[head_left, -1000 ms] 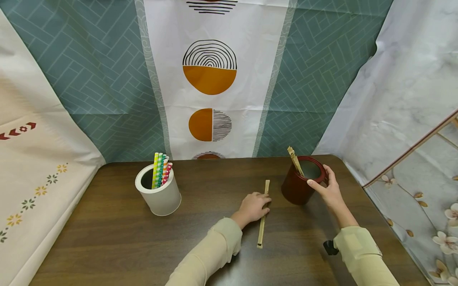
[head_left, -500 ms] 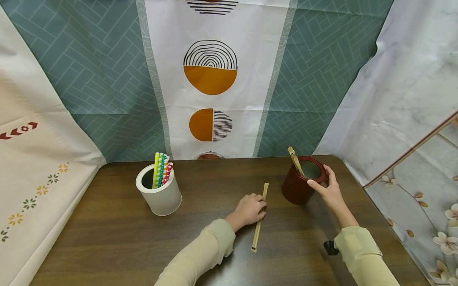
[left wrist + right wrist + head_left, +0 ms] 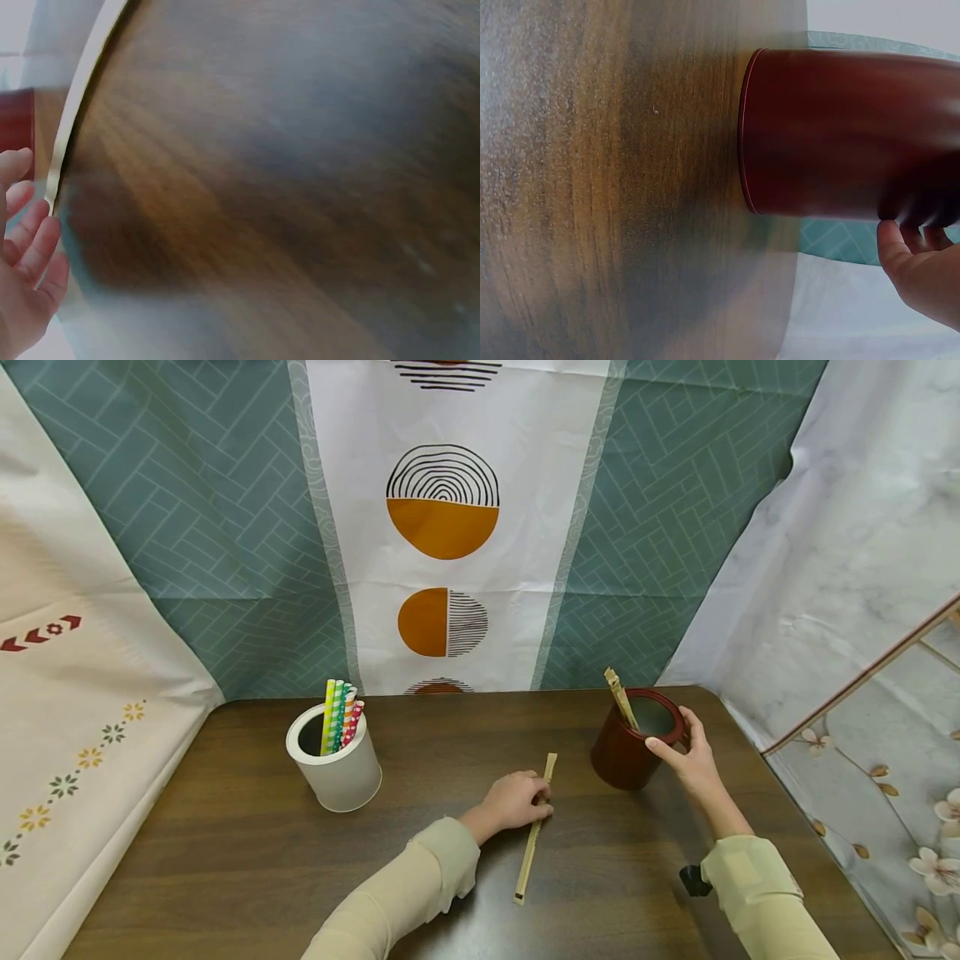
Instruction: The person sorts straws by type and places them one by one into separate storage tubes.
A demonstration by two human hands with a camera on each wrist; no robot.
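Note:
My left hand pinches a long, thin tan paper-wrapped stick near its upper half, low over the brown table. The stick slants, its lower end toward me and to the left. In the left wrist view the fingers curl at one end of the visible stick. To the right stands a dark red cylindrical container, upright. My right hand grips its right side, thumb at the rim and fingers behind. Similar tan sticks lean out of it on the left.
At the left of the table is a white cylindrical container with several patterned paper straws. A patterned cloth hangs behind the table. A small black object shows by the right sleeve.
My left hand has moved left and slightly toward me. The tan stick has shifted with it and slants more. The right hand and the red container have stayed in place.

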